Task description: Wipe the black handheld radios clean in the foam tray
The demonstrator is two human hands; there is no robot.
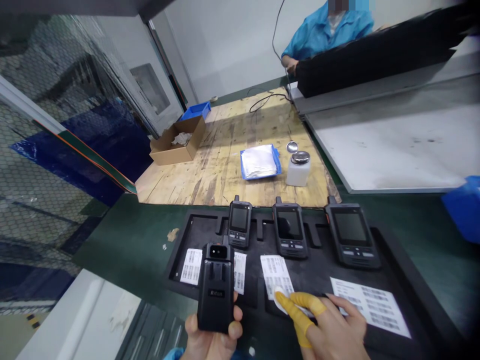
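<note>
My left hand (214, 340) grips a black two-way radio (216, 310) upright by its lower end. Its back faces me, with a camera window at the top and a "Riton" label. Yellow finger cots cover some fingers of my right hand (318, 320), which pinches a small white wiping pad (279, 300) over a barcode label sheet (275, 272). Whether the pad touches the sheet I cannot tell. Behind, a radio (240, 220), a second radio (289, 230) and a third radio (352, 235) lie screen up in the black foam tray (202, 225).
More label sheets (378, 305) lie in the tray. Beyond it, on a wooden board (221, 150), are a blue tray of white wipes (259, 161), a white pump bottle (299, 170) with its lid up, and a cardboard box (180, 145). A person in blue (315, 30) works opposite.
</note>
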